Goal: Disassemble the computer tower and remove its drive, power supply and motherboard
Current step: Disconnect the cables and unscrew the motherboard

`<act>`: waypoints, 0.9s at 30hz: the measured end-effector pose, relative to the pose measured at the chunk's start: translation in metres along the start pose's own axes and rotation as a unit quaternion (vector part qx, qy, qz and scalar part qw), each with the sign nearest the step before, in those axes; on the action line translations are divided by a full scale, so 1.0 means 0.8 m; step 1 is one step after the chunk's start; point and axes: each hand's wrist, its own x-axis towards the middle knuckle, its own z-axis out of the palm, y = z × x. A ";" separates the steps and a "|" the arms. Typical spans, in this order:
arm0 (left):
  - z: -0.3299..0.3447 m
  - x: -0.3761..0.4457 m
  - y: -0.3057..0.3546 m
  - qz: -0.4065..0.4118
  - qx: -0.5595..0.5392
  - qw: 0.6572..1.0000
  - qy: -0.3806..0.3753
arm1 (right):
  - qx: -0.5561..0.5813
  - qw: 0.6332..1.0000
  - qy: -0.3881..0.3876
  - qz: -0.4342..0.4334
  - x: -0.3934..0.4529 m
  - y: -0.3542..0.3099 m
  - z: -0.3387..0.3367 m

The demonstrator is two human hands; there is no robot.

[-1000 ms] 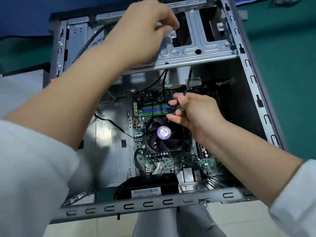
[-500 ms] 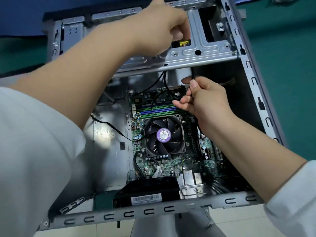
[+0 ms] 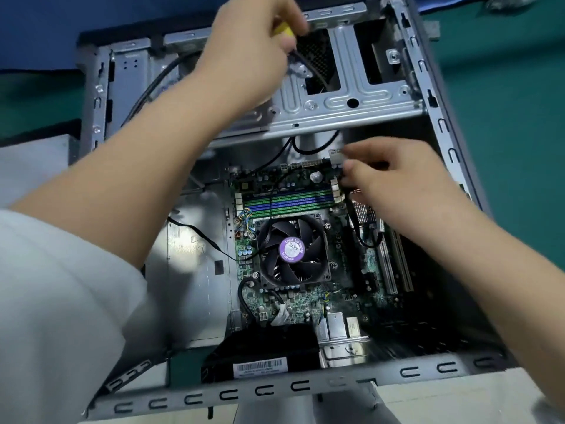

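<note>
The open computer tower (image 3: 275, 390) lies on its side with the green motherboard (image 3: 305, 301) and its black cooler fan (image 3: 293, 250) exposed. My left hand (image 3: 253, 53) reaches over the metal drive cage (image 3: 351, 99) and grips a small yellow connector (image 3: 282, 29) with a black cable trailing below it. My right hand (image 3: 397, 179) is at the board's top right corner, beside a white plug (image 3: 336, 156). Its curled fingers pinch a black cable (image 3: 363, 240) that loops down past the heatsink. What the fingertips cover is hidden.
A black box with a barcode label (image 3: 260, 367) sits at the near end of the case. Thin black wires (image 3: 201, 237) cross the bare steel floor (image 3: 189, 295) to the left of the board. Green mat (image 3: 504, 117) lies to the right, a grey panel (image 3: 30, 166) to the left.
My left hand lifted slightly and now shows the yellow piece in its fingers. My right hand rose from the memory slots to the board's top right corner and shifted right.
</note>
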 end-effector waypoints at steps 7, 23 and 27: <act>-0.023 -0.033 -0.023 0.004 0.152 0.988 0.013 | -0.267 0.912 0.109 -0.292 0.014 0.001 -0.057; -0.027 0.019 -0.015 0.043 0.240 0.970 0.015 | -0.303 0.892 0.103 -0.318 0.028 0.021 -0.047; -0.051 0.009 -0.030 0.059 0.307 0.950 -0.005 | -0.286 0.898 0.107 -0.316 0.030 0.020 -0.048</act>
